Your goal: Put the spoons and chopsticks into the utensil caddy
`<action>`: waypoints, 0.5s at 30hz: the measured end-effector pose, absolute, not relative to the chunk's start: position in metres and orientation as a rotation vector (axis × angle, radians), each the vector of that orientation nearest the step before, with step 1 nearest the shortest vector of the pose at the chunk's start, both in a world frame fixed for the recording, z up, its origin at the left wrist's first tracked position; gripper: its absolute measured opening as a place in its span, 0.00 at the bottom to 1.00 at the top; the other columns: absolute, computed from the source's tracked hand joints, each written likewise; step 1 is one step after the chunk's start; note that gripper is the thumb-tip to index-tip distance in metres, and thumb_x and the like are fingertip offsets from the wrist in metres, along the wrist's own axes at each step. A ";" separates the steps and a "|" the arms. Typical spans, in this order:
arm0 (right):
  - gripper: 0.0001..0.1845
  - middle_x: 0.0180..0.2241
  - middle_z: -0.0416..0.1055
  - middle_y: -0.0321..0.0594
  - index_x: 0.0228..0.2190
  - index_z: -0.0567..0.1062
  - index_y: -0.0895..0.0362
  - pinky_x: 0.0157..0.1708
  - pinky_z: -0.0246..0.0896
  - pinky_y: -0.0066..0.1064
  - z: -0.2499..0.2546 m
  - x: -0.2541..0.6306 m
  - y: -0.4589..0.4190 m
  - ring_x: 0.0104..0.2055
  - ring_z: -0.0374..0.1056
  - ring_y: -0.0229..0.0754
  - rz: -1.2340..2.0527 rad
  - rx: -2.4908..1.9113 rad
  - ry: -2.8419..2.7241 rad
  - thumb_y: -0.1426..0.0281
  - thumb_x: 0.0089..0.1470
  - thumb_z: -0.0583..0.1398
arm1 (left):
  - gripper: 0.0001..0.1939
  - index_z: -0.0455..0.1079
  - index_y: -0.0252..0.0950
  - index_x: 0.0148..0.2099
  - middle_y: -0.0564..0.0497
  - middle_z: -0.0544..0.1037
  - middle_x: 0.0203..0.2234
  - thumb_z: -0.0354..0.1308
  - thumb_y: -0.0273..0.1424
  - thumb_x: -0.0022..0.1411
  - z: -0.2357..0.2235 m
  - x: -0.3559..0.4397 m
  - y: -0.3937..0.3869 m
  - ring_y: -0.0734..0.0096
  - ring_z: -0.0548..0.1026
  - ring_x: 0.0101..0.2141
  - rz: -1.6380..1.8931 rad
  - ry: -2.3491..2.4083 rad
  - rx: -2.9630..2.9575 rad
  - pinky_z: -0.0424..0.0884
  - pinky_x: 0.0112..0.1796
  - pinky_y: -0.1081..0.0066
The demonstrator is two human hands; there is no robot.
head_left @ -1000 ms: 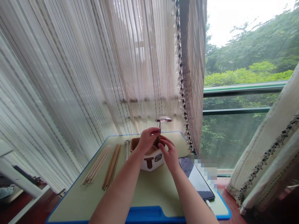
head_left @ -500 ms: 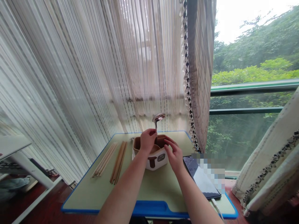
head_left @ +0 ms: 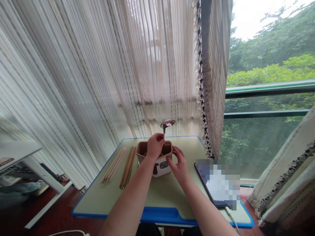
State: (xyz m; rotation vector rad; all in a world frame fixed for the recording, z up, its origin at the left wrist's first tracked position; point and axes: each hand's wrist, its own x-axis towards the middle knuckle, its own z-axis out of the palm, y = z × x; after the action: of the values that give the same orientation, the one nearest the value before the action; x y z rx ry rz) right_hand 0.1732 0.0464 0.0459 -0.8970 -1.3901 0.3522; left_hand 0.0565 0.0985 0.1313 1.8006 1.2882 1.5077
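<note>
A shiny metal ladle (head_left: 168,124) stands bowl-up, its handle pinched in my left hand (head_left: 155,145) above a utensil holder (head_left: 161,170). The holder is white outside with a brown rim and inner wall; the lower end of the ladle's handle is hidden inside it or behind my hand. Against the holder's right side rests my right hand (head_left: 179,162), fingers spread, thumb at the front and fingertips round the right edge. To the left lie two bundles of chopsticks, a pale one (head_left: 113,165) and a darker brown one (head_left: 127,167).
A tablet or large phone (head_left: 214,186) with a white cable (head_left: 231,214) lies on the table's right side. The small table (head_left: 98,203) has a blue edge and a front groove. Striped curtains (head_left: 137,65) hang right behind it; a white desk (head_left: 19,149) stands at left.
The holder has turned and shifted slightly left relative to my hands. My right hand has moved from over its rim to its right side. My left hand keeps hold of the ladle.
</note>
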 end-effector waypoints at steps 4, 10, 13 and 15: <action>0.24 0.48 0.64 0.47 0.48 0.66 0.55 0.48 0.63 0.42 0.046 0.174 0.047 0.47 0.65 0.46 0.358 -0.892 -1.392 0.71 0.47 0.59 | 0.13 0.72 0.35 0.39 0.48 0.74 0.32 0.52 0.21 0.51 0.128 0.056 0.101 0.73 0.72 0.29 1.465 1.281 1.875 0.69 0.34 0.71; 0.21 0.47 0.65 0.47 0.46 0.69 0.55 0.47 0.63 0.43 0.049 0.175 0.045 0.46 0.65 0.47 0.382 -0.877 -1.370 0.70 0.47 0.59 | 0.09 0.71 0.33 0.39 0.47 0.75 0.31 0.53 0.28 0.55 0.127 0.052 0.105 0.70 0.74 0.31 1.400 1.033 1.634 0.69 0.34 0.70; 0.21 0.46 0.66 0.47 0.46 0.69 0.56 0.46 0.63 0.43 0.049 0.175 0.045 0.46 0.66 0.47 0.399 -0.867 -1.366 0.70 0.47 0.59 | 0.11 0.70 0.33 0.39 0.45 0.76 0.32 0.54 0.34 0.56 0.130 0.050 0.102 0.67 0.74 0.36 1.419 0.898 1.527 0.69 0.37 0.68; 0.21 0.46 0.66 0.47 0.45 0.69 0.56 0.46 0.64 0.43 0.049 0.175 0.045 0.45 0.66 0.46 0.407 -0.861 -1.361 0.70 0.47 0.59 | 0.14 0.71 0.32 0.39 0.45 0.76 0.31 0.56 0.37 0.55 0.131 0.049 0.100 0.67 0.74 0.35 1.394 0.844 1.508 0.69 0.37 0.68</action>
State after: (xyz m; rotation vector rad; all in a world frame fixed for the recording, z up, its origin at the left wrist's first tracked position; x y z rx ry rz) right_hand 0.1748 0.0452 0.0490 -0.8608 -1.3613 0.4070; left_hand 0.0488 0.0995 0.1312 1.5076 0.8438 1.3936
